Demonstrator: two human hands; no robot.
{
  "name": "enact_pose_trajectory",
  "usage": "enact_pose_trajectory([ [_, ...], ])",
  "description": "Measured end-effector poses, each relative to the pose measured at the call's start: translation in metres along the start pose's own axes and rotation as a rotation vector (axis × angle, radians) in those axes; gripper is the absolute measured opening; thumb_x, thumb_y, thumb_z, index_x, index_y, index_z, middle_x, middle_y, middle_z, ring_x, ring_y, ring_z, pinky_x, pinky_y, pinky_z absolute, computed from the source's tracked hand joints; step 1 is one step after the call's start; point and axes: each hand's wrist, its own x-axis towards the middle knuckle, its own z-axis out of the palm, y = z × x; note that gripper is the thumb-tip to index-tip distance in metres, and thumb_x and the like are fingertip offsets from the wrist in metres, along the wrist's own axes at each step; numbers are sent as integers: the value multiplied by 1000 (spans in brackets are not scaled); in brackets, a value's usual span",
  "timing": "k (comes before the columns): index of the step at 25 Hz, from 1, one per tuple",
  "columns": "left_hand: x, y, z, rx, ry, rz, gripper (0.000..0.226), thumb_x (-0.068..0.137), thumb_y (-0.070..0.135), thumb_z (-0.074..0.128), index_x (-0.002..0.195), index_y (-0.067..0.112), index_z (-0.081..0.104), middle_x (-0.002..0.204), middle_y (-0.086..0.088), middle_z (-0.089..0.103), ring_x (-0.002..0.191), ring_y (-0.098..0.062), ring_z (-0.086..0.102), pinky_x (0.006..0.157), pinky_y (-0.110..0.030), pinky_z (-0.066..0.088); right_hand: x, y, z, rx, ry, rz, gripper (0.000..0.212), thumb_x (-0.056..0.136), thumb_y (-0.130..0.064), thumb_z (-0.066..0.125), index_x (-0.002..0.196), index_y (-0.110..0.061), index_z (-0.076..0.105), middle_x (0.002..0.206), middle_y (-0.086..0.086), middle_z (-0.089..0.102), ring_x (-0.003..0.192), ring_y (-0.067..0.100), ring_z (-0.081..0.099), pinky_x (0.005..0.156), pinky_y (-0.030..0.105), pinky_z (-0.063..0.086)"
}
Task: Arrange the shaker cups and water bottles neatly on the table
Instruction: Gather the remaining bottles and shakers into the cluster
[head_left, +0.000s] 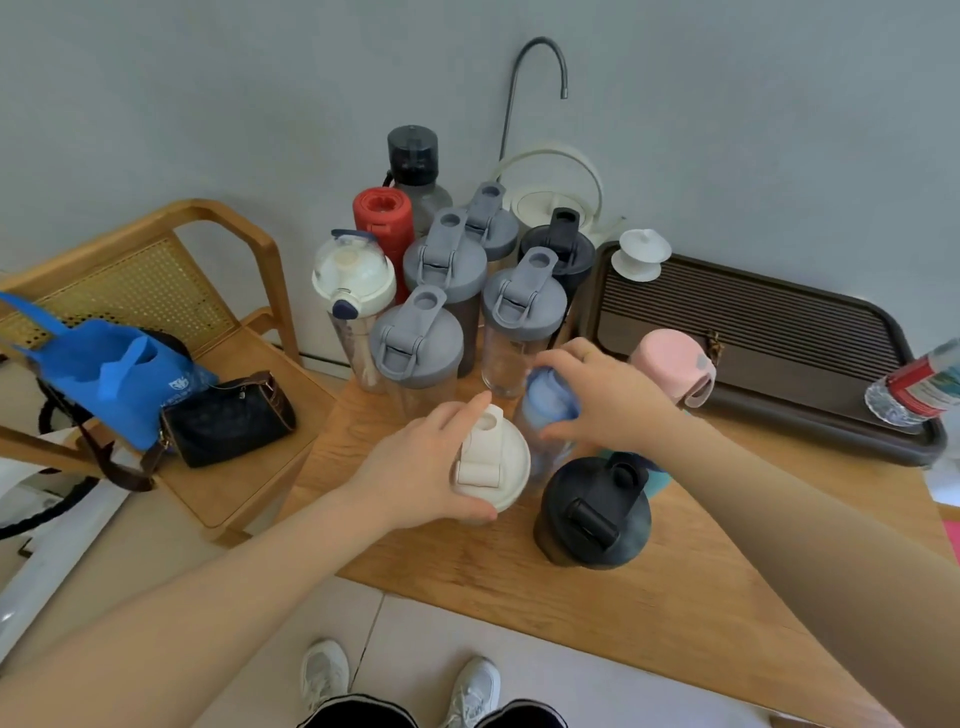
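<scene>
On the wooden table, a cluster of upright containers stood at the far left corner: four clear shaker cups with grey lids, a black-lidded shaker, a red bottle, a dark-capped bottle and a cream-lidded bottle. The clear cups appeared empty; contents of the others could not be determined. A black shaker stood alone nearer the table's front edge. A pink cup lay tilted against the dark tea tray.

The left hand gripped the white-lidded shaker, fingers curled round its lid, forefinger extended. The right hand held the blue bottle by its cap, fingers bent round it. Both forearms reached forward over the table, the two held items just beside each other.
</scene>
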Motion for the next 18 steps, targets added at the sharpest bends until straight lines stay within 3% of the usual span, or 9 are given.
enact_pose_trajectory([
  [5,-6,-7,-4,54,-45,58,111,62,59,71,143,31,1,146,8,24,125,-15,38,94,-34,42,20,-25,10,23,94,-67,72,74,-32,71,134,-24,32,131,5,36,110,27,48,78,35,45],
  [9,-4,-9,-5,38,-36,34,111,61,58,72,143,32,2,146,9,23,125,-16,37,94,-35,43,35,-35,22,90,145,-61,69,77,-28,70,135,-19,34,133,9,37,113,33,49,85,43,50],
  [12,-2,-8,-2,20,-37,34,109,62,57,71,143,33,1,145,9,22,124,-16,37,93,-36,43,29,-32,11,176,125,-126,63,81,-31,65,135,-18,36,136,7,39,116,26,50,91,42,49],
  [13,-2,-8,-2,20,-38,32,109,63,57,71,142,33,1,145,9,22,124,-17,37,93,-37,43,23,-27,6,216,193,-117,54,82,-32,61,131,-17,42,131,6,45,113,23,52,90,41,49],
  [16,-1,-5,0,32,-24,39,107,63,57,70,142,33,1,145,9,22,125,-17,36,94,-37,44,-3,10,-3,247,611,128,34,84,-28,55,113,-12,55,114,10,56,107,25,52,90,42,44],
  [17,0,-2,2,39,-26,53,107,64,58,69,142,33,1,145,10,22,125,-16,35,94,-37,44,-10,26,-2,207,655,269,37,83,-28,57,117,-12,54,121,11,54,115,29,48,95,43,39],
  [18,0,2,3,47,-30,74,106,64,58,69,142,34,0,145,10,22,126,-15,34,93,-36,44,-16,39,-1,175,595,415,48,82,-31,61,124,-13,49,131,13,48,123,32,42,100,45,35],
])
